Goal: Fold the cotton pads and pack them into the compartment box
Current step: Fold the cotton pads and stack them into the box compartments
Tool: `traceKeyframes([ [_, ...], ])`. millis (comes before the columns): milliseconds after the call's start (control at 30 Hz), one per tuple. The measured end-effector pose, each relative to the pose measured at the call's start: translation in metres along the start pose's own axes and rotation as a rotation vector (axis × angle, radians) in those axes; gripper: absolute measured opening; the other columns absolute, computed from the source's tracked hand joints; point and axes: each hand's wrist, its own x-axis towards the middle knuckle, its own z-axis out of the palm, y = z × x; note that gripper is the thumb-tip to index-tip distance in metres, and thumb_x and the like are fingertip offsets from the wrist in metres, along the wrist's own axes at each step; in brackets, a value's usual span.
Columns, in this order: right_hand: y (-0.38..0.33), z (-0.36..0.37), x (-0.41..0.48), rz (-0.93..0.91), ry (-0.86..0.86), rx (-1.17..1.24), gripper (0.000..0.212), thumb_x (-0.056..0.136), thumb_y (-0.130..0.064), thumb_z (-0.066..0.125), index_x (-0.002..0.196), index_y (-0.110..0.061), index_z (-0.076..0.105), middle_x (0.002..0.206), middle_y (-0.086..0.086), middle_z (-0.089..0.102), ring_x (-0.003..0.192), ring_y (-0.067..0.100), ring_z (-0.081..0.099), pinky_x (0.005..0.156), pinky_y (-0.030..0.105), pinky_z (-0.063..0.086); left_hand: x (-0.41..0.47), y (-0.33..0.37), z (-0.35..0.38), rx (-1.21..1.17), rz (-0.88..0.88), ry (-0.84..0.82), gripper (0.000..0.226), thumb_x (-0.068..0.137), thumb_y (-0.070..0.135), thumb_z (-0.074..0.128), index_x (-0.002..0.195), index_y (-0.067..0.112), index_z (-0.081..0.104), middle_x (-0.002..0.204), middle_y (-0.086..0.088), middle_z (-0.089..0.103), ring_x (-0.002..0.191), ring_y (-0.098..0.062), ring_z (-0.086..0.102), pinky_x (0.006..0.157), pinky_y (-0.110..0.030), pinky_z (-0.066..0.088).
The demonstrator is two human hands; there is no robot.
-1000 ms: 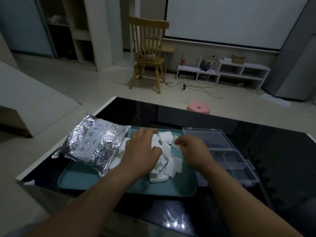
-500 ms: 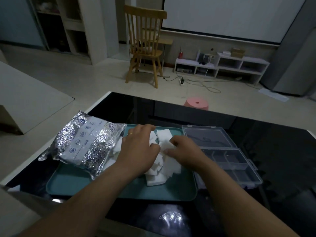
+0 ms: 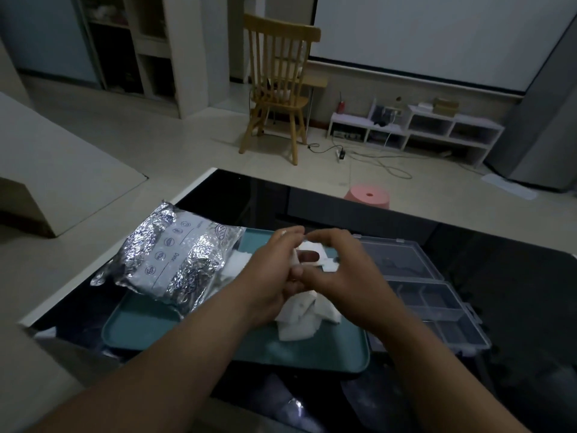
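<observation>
A loose heap of white cotton pads [image 3: 299, 320] lies on a teal tray [image 3: 218, 339] on the black table. Above the heap, my left hand [image 3: 274, 273] and my right hand [image 3: 340, 276] are raised together and pinch one white cotton pad [image 3: 315, 254] between their fingertips; the hands cover most of that pad. A clear plastic compartment box [image 3: 437, 304] lies open just right of the tray, its lid [image 3: 393, 254] folded back on the far side. Its compartments look empty.
A crinkled silver foil bag [image 3: 171, 260] rests on the tray's left end. The table's near and left edges are close. On the floor beyond the table stand a pink stool [image 3: 368, 196], a wooden chair [image 3: 278, 89] and low white shelves [image 3: 415, 129].
Both hands have lifted off the heap of pads and come together above it, now holding a single pad between them. The camera view has tilted slightly.
</observation>
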Motion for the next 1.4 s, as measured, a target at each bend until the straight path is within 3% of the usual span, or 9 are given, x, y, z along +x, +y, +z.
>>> traceKeyframes([
  [100, -0.002, -0.003, -0.004, -0.03, -0.113, 0.051, 0.048, 0.081, -0.044, 0.086, 0.118, -0.038, 0.056, 0.143, -0.022, 0.049, 0.13, -0.001, 0.049, 0.093, 0.012, 0.048, -0.006, 0.004, -0.009, -0.109, -0.164, -0.232, 0.044, 0.103, 0.035, 0.051, 0.135, 0.007, 0.06, 0.122, -0.022, 0.065, 0.087, -0.026, 0.063, 0.072, -0.036, 0.06],
  [267, -0.002, 0.001, -0.004, -0.08, -0.034, 0.045, 0.038, 0.082, -0.034, 0.086, 0.101, -0.027, 0.054, 0.114, -0.009, 0.062, 0.103, 0.002, 0.062, 0.08, 0.028, 0.055, -0.004, -0.001, -0.013, -0.121, -0.168, -0.312, 0.052, 0.106, 0.044, 0.045, 0.144, 0.009, 0.054, 0.111, -0.018, 0.056, 0.093, -0.024, 0.053, 0.089, -0.037, 0.046],
  [400, -0.002, -0.006, -0.004, -0.085, -0.108, 0.11, 0.032, 0.088, -0.038, 0.081, 0.111, -0.03, 0.062, 0.119, -0.016, 0.065, 0.112, 0.003, 0.062, 0.093, 0.023, 0.051, 0.0, -0.001, -0.013, -0.087, -0.126, -0.212, 0.047, 0.1, 0.049, 0.059, 0.133, 0.016, 0.064, 0.089, -0.005, 0.056, 0.075, -0.013, 0.052, 0.072, -0.029, 0.049],
  [567, 0.019, -0.033, 0.01, 0.121, 0.178, -0.085, 0.009, 0.101, -0.034, 0.065, 0.107, -0.027, 0.067, 0.102, -0.012, 0.069, 0.094, 0.005, 0.065, 0.081, 0.029, 0.054, 0.009, 0.012, -0.025, -0.204, -0.036, 0.123, 0.011, 0.101, 0.028, 0.064, 0.103, 0.02, 0.058, 0.072, -0.002, 0.05, 0.054, -0.011, 0.046, 0.037, -0.015, 0.033],
  [733, 0.045, -0.011, 0.001, 0.241, -0.273, -0.572, 0.035, 0.097, -0.039, 0.068, 0.131, -0.029, 0.065, 0.126, -0.004, 0.069, 0.11, 0.019, 0.064, 0.094, 0.037, 0.054, 0.008, 0.005, -0.025, -0.068, -0.073, 0.124, 0.008, 0.101, 0.021, 0.061, 0.1, 0.019, 0.054, 0.072, -0.003, 0.054, 0.05, -0.009, 0.038, 0.035, -0.015, 0.019],
  [833, 0.045, 0.003, 0.001, 0.261, -0.359, -0.665, 0.069, 0.084, -0.055, 0.078, 0.144, -0.032, 0.051, 0.14, -0.001, 0.061, 0.122, 0.024, 0.058, 0.104, 0.045, 0.05, 0.005, 0.004, -0.017, -0.012, -0.069, 0.115, 0.007, 0.1, 0.018, 0.061, 0.107, 0.017, 0.057, 0.075, -0.004, 0.056, 0.052, -0.011, 0.038, 0.036, -0.016, 0.019],
  [900, 0.046, 0.01, 0.001, 0.248, -0.382, -0.751, 0.067, 0.085, -0.053, 0.077, 0.142, -0.031, 0.05, 0.142, 0.001, 0.059, 0.125, 0.025, 0.056, 0.107, 0.047, 0.046, 0.006, 0.004, -0.016, 0.015, -0.062, 0.115, 0.01, 0.1, 0.019, 0.061, 0.11, 0.016, 0.058, 0.076, -0.004, 0.058, 0.052, -0.011, 0.039, 0.036, -0.017, 0.019],
  [1067, 0.052, 0.013, 0.002, 0.222, -0.376, -0.801, 0.018, 0.099, -0.034, 0.056, 0.108, -0.023, 0.065, 0.107, 0.003, 0.069, 0.086, 0.021, 0.062, 0.071, 0.032, 0.047, 0.005, 0.003, -0.019, 0.078, -0.067, 0.127, 0.012, 0.099, 0.019, 0.062, 0.11, 0.015, 0.06, 0.076, -0.005, 0.061, 0.051, -0.012, 0.042, 0.036, -0.018, 0.021],
  [1400, 0.044, -0.014, -0.001, 0.235, -0.165, -0.71, 0.034, 0.104, -0.029, 0.047, 0.075, -0.017, 0.06, 0.073, -0.001, 0.06, 0.065, 0.018, 0.055, 0.051, 0.028, 0.032, -0.001, -0.004, -0.008, 0.135, -0.122, 0.041, 0.008, 0.102, 0.021, 0.059, 0.108, 0.016, 0.059, 0.08, -0.006, 0.061, 0.053, -0.012, 0.05, 0.039, -0.018, 0.034],
])
